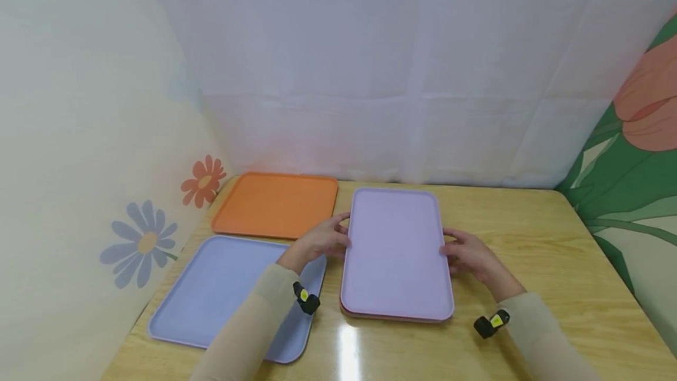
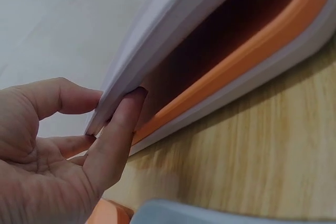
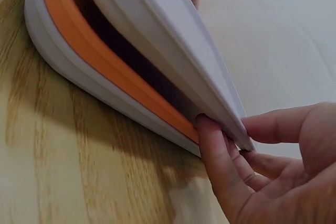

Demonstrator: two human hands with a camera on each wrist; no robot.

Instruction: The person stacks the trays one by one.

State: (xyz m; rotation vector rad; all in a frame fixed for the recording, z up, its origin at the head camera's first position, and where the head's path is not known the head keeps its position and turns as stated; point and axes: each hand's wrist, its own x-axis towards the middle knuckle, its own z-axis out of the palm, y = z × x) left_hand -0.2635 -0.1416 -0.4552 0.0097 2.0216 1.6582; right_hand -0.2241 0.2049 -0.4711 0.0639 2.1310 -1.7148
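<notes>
A lilac tray point(image 1: 396, 251) lies on top of a small stack, tilted up from the trays under it. My left hand point(image 1: 321, 241) pinches its left rim between thumb and fingers. On the opposite rim my right hand point(image 1: 472, 258) does the same. Both wrist views show a dark wedge-shaped gap under the lilac tray. Below that gap sits an orange tray point(image 3: 58, 9), nested in a pale tray point(image 3: 34, 22) on the wooden table.
To the left, a flat blue tray point(image 1: 217, 293) lies partly beneath my left forearm. Behind it is a separate orange tray point(image 1: 277, 204). The wooden table point(image 1: 539, 240) ends at a white cloth backdrop point(image 1: 381, 75), with flower-patterned panels at both sides.
</notes>
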